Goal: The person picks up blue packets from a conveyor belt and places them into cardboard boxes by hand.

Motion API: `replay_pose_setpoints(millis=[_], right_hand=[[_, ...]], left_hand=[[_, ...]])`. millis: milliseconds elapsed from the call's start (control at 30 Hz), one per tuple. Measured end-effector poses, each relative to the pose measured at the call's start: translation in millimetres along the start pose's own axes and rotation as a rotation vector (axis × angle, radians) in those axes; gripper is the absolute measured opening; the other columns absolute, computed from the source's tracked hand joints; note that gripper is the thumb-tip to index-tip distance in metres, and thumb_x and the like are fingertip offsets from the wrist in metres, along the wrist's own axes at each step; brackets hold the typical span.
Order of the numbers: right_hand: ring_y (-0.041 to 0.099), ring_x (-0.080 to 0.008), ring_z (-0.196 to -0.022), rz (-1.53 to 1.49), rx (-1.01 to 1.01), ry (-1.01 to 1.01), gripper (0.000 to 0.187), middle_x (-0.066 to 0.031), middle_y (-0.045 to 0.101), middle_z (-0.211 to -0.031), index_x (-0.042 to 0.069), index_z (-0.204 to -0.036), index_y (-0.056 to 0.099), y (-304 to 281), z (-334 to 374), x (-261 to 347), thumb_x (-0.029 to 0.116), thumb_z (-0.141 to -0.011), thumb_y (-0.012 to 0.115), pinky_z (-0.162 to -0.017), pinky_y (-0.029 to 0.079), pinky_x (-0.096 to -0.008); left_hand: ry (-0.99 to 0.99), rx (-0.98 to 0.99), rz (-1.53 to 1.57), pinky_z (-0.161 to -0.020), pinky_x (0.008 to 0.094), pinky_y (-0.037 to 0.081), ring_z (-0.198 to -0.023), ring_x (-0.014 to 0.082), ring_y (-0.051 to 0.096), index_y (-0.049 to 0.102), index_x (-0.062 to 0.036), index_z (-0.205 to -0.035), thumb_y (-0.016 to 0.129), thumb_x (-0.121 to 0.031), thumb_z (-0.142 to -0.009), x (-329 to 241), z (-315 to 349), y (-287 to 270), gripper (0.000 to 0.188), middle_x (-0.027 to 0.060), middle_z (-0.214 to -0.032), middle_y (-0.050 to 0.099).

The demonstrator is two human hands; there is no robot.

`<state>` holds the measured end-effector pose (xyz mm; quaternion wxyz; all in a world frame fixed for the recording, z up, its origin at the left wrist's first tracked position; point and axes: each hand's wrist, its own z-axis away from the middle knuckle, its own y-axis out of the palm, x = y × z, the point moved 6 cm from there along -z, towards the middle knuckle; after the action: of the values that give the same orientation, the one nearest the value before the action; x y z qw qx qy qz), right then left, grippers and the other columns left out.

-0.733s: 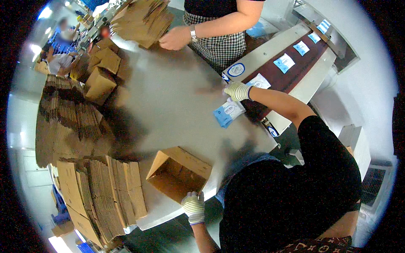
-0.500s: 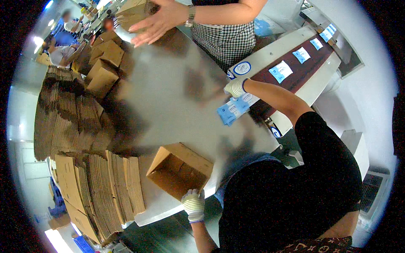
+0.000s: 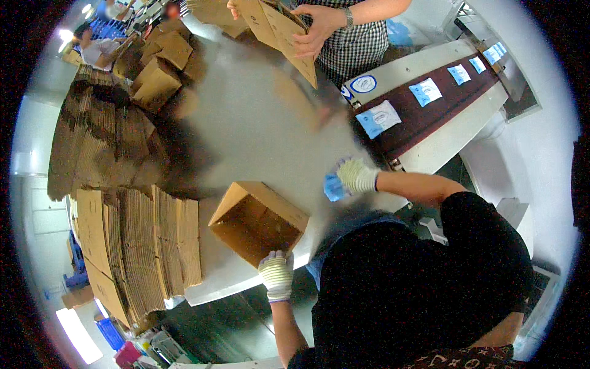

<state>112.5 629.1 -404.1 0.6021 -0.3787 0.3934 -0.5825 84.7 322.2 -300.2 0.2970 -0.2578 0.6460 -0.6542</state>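
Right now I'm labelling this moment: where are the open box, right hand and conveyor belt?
Open box (image 3: 255,226), head view: inner wall.
Right hand (image 3: 359,175), head view: striped glove.
Conveyor belt (image 3: 427,116), head view: bare dark-red surface.

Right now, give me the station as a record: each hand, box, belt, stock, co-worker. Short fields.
left_hand: gloved left hand, fingers at the near edge of the open box
right_hand: gloved right hand, holding blue-and-white packaging; packet count hidden
box: brown cardboard, on the table, opening toward the wearer
belt: dark red conveyor carrying a row of blue-and-white packets
stock: flattened cartons, stacked left of the box
co-worker: across the table, hands on a cardboard piece
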Motion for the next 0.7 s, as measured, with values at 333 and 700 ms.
replay_pose_setpoints(millis=[333,700], right_hand=[[0.056,-0.0321,-0.102,-0.877,-0.275,-0.006,0.073,-0.0191,0.058,-0.107,0.001,-0.122,0.041,-77,34,47,0.030,-0.065,0.075,-0.091,0.044,-0.0394],[0.055,-0.0297,-0.097,-0.124,-0.287,-0.414,0.029,-0.0111,0.057,-0.104,0.010,-0.108,0.054,-135,25,218,0.021,-0.082,0.050,-0.080,0.044,-0.0462]], left_hand=[[0.092,-0.006,-0.059,-0.064,0.0386,0.043,-0.068,0.0250,0.057,0.054,-0.0112,-0.075,0.056,-0.036,-0.080,-13,15,15,0.025,0.0067,-0.074,0.056],[0.158,-0.122,-0.208,-0.063,0.0354,0.045,-0.073,0.0182,0.060,0.058,-0.0130,-0.095,0.051,-0.032,-0.080,-50,43,24,0.025,0.0048,-0.089,0.059]])
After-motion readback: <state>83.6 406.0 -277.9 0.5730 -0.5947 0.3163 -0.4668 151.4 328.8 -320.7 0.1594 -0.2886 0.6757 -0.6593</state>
